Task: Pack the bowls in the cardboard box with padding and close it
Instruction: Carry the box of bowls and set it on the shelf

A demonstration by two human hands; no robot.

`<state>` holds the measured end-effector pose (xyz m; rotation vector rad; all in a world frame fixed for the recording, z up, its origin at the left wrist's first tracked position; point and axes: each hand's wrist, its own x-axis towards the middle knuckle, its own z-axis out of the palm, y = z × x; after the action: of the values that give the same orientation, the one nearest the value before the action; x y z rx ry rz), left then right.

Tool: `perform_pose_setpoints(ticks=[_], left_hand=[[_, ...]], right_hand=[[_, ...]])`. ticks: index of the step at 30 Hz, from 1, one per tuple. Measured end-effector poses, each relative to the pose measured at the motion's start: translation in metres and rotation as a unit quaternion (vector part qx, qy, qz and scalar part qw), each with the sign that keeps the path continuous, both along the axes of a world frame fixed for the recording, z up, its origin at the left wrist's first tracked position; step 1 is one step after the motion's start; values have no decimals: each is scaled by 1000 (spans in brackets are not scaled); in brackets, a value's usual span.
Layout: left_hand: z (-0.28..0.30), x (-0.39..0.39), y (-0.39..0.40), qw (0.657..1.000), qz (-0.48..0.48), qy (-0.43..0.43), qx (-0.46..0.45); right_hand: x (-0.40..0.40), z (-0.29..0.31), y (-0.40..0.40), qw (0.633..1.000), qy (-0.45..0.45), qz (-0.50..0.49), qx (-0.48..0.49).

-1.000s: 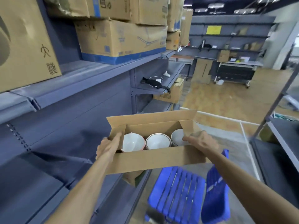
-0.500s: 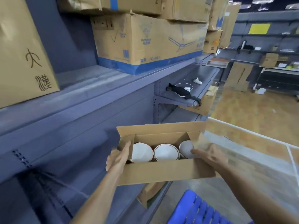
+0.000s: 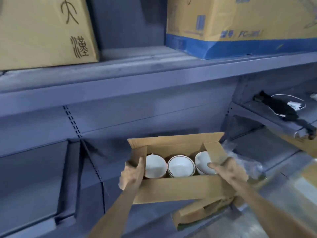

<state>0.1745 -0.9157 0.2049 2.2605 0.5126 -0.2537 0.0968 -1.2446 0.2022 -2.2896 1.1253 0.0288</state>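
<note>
An open cardboard box (image 3: 181, 189) is held up in front of the grey shelving, its four flaps standing open. Three white bowls sit side by side inside: a left bowl (image 3: 155, 166), a middle bowl (image 3: 181, 166) with a thin dark rim line, and a right bowl (image 3: 203, 163) partly under the right flap. My left hand (image 3: 132, 174) grips the box's left end, thumb over the left flap. My right hand (image 3: 228, 169) grips the right end, fingers reaching over the edge near the right bowl. No padding shows inside the box.
Clear plastic wrap (image 3: 245, 162) lies on the shelf right of the box. A flattened cardboard piece (image 3: 200, 215) sits on the lower shelf edge below it. Big cartons (image 3: 240, 23) stand on the upper shelf, and a black item with white cable (image 3: 284, 109) lies on a right shelf.
The view has turned left toward the shelving; the blue crate and the floor have dropped out of sight. Both hands still hold the box, now closer to the shelf.
</note>
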Motion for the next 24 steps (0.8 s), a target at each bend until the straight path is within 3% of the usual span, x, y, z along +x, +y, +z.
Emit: perform_pose_setpoints(ticks=[7, 24], left_hand=[[-56, -1, 11, 996, 86, -2, 28], [-180, 8, 51, 983, 176, -20, 44]], right_hand=[[48, -54, 8, 993, -25, 110, -29], [110, -182, 41, 978, -21, 206, -4]])
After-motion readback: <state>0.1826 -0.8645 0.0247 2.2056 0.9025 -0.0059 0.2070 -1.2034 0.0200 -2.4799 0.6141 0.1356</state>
